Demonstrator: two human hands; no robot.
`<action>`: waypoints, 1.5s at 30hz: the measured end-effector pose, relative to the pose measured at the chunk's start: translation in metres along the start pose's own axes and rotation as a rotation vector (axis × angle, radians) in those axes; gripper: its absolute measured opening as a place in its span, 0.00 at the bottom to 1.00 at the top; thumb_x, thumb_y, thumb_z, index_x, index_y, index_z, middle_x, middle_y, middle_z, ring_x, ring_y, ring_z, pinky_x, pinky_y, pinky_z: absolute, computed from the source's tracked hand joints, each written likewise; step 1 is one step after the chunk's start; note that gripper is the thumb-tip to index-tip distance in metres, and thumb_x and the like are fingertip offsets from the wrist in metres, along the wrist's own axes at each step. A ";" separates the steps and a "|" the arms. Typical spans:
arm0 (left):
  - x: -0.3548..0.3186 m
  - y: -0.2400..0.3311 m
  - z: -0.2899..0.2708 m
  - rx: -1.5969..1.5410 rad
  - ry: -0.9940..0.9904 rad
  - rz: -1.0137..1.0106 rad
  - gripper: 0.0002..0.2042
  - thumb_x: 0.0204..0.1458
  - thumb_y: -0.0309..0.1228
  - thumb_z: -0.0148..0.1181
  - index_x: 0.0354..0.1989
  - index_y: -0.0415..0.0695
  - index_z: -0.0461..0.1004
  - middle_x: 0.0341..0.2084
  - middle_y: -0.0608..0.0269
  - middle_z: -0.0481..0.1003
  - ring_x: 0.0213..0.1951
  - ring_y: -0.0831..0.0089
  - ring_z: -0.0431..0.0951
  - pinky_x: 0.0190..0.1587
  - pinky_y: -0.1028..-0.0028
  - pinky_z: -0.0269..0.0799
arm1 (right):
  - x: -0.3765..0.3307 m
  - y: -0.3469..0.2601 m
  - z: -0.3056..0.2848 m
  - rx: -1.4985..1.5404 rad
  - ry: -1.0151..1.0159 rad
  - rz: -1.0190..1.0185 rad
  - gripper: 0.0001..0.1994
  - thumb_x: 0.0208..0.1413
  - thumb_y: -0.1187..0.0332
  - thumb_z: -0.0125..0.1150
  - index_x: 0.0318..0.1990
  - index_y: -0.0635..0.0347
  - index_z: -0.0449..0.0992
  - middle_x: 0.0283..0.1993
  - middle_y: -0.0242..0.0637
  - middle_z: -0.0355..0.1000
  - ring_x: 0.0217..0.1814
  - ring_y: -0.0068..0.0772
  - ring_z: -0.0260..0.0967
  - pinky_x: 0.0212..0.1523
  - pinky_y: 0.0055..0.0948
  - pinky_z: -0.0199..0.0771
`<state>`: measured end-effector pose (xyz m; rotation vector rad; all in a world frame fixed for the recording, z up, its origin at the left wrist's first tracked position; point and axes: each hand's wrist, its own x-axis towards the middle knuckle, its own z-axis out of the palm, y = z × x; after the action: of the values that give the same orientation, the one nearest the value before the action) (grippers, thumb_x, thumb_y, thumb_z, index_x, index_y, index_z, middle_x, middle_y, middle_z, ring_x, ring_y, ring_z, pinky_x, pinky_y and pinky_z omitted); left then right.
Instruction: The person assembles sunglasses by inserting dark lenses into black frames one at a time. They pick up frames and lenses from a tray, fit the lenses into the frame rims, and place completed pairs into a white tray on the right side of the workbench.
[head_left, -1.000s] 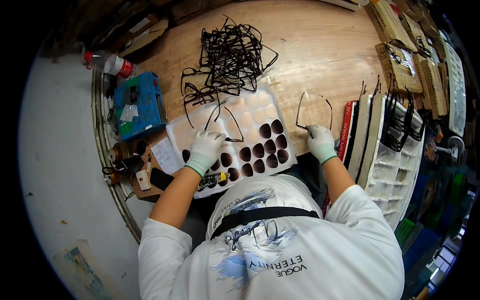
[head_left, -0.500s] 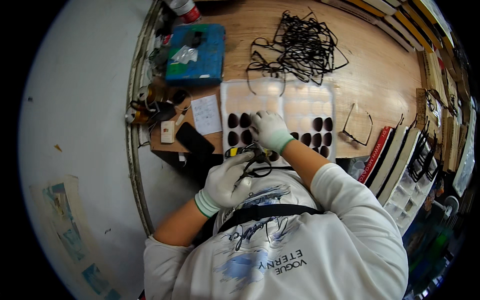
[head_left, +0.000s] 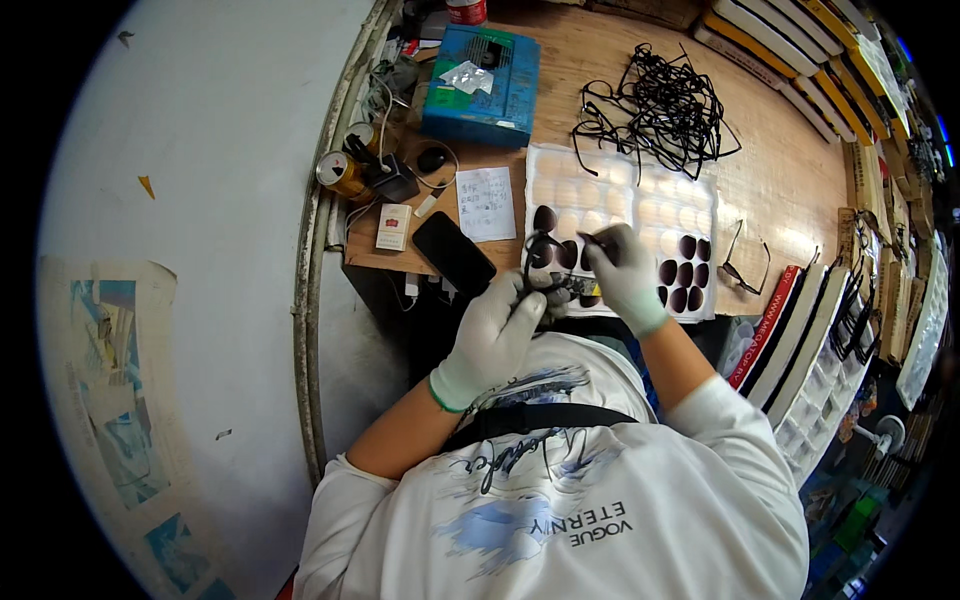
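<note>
Your left hand (head_left: pixel 495 325) grips black glasses frame (head_left: pixel 531 262) at its 1 o'clock; right hand (head_left: pixel 624 278) pinches small dark piece (head_left: pixel 585 238), likely lens, at its 11 o'clock, over tray (head_left: pixel 636 195). Step looks like lens fitting; next move likely calls for lining piece up with frame.

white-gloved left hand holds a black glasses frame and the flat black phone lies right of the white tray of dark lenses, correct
Wrong side: in the head view, the flat black phone lies left of the white tray of dark lenses. The white-gloved left hand does hold a black glasses frame.
</note>
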<state>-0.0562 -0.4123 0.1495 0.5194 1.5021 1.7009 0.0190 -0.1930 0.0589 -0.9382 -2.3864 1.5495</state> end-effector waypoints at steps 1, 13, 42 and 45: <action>0.003 -0.009 -0.002 0.045 0.064 0.042 0.14 0.68 0.28 0.45 0.54 0.30 0.67 0.44 0.54 0.79 0.47 0.72 0.80 0.50 0.70 0.77 | -0.024 -0.020 -0.006 0.245 0.035 -0.041 0.10 0.58 0.74 0.66 0.46 0.64 0.74 0.43 0.44 0.77 0.43 0.32 0.77 0.47 0.29 0.76; 0.009 0.015 0.025 0.358 -0.209 0.125 0.10 0.65 0.30 0.51 0.45 0.35 0.73 0.23 0.54 0.75 0.26 0.68 0.77 0.32 0.67 0.72 | -0.102 -0.076 -0.036 0.639 0.037 -0.099 0.11 0.62 0.77 0.62 0.51 0.69 0.75 0.45 0.37 0.73 0.44 0.24 0.74 0.47 0.25 0.78; 0.011 0.024 0.068 0.327 -0.302 0.090 0.08 0.58 0.25 0.58 0.28 0.36 0.78 0.17 0.59 0.77 0.19 0.76 0.75 0.24 0.74 0.68 | -0.135 -0.093 -0.113 0.211 -0.208 -0.058 0.09 0.62 0.70 0.64 0.34 0.70 0.77 0.21 0.33 0.67 0.26 0.18 0.60 0.27 0.26 0.64; 0.016 0.014 0.075 0.411 -0.290 0.251 0.08 0.56 0.23 0.59 0.25 0.38 0.77 0.15 0.55 0.75 0.17 0.65 0.76 0.22 0.70 0.67 | -0.133 -0.098 -0.122 0.150 -0.182 -0.122 0.09 0.58 0.71 0.67 0.34 0.69 0.76 0.23 0.38 0.70 0.25 0.25 0.65 0.28 0.31 0.67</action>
<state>-0.0142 -0.3528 0.1757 1.1624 1.6227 1.4160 0.1363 -0.2015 0.2267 -0.6344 -2.3519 1.8057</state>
